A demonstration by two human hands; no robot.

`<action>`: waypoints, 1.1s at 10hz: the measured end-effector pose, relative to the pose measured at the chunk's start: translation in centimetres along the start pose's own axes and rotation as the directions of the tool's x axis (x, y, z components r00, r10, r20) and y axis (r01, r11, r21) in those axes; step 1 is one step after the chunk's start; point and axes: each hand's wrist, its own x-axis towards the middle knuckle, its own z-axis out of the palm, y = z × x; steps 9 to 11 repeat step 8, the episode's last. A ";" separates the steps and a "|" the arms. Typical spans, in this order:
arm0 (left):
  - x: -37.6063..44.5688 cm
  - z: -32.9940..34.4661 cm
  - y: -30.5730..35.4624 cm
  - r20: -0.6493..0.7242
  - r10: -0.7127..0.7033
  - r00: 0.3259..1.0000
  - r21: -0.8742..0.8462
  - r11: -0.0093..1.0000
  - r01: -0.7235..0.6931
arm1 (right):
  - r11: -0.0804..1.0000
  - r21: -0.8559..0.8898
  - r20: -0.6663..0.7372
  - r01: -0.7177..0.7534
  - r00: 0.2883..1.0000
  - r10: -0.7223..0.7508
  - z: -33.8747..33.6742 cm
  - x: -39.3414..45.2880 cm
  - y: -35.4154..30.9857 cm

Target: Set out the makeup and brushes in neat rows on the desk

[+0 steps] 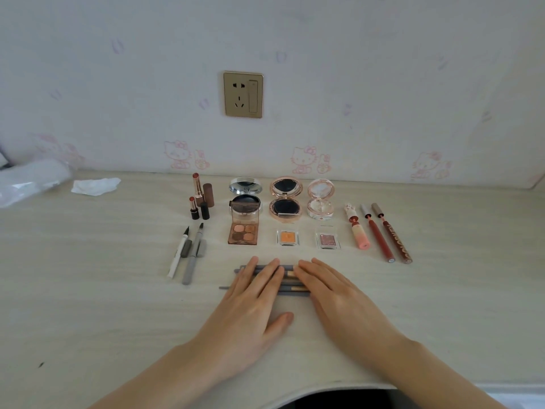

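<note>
I see both hands flat, fingers straight: my left hand (250, 299) and right hand (336, 296) press on the grey brushes (287, 280) bunched at centre desk (88, 305). At 12 o'clock from them sit the eyeshadow palette (243, 231) and open compacts (285, 199); lip glosses (380, 234) at 2 o'clock

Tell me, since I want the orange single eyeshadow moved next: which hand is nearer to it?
Right, narrowly. The right hand has fingertips just below the orange eyeshadow; the left hand lies below it and further left. Both press flat on the brushes.
</note>
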 end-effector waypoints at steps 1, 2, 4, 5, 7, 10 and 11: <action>0.0 0.1 -0.1 -0.041 0.001 0.999 0.003 1.000 -0.001 | 1.000 0.017 -0.017 -0.024 1.000 0.024 -0.1 0.0 -0.1; 0.1 0.2 -0.1 -0.084 -0.020 0.996 -0.009 1.000 0.019 | 0.998 -0.002 -0.043 -0.063 0.997 0.063 -0.5 -0.2 -0.3; -0.4 -0.5 0.4 -0.250 -0.100 0.963 -0.111 0.991 0.074 | 0.975 0.040 0.019 -0.220 0.975 0.219 -1.3 -1.5 -0.3; -1.3 -0.8 0.6 -0.304 -0.113 0.946 -0.114 0.990 0.082 | 0.961 0.050 -0.013 -0.274 0.961 0.275 -2.4 -2.4 -0.3; -4.2 -0.7 1.5 -0.333 -0.193 0.923 -0.190 0.972 0.134 | 0.917 0.100 -0.027 -0.386 0.920 0.390 -4.2 -4.7 -0.1; -6.7 -0.8 2.7 -0.400 -0.149 0.904 -0.124 0.986 0.108 | 0.868 0.203 -0.112 -0.453 0.870 0.480 -6.3 -6.2 -0.1; -6.7 -0.8 2.7 -0.400 -0.149 0.904 -0.124 0.986 0.108 | 0.868 0.203 -0.112 -0.453 0.870 0.480 -6.3 -6.2 -0.1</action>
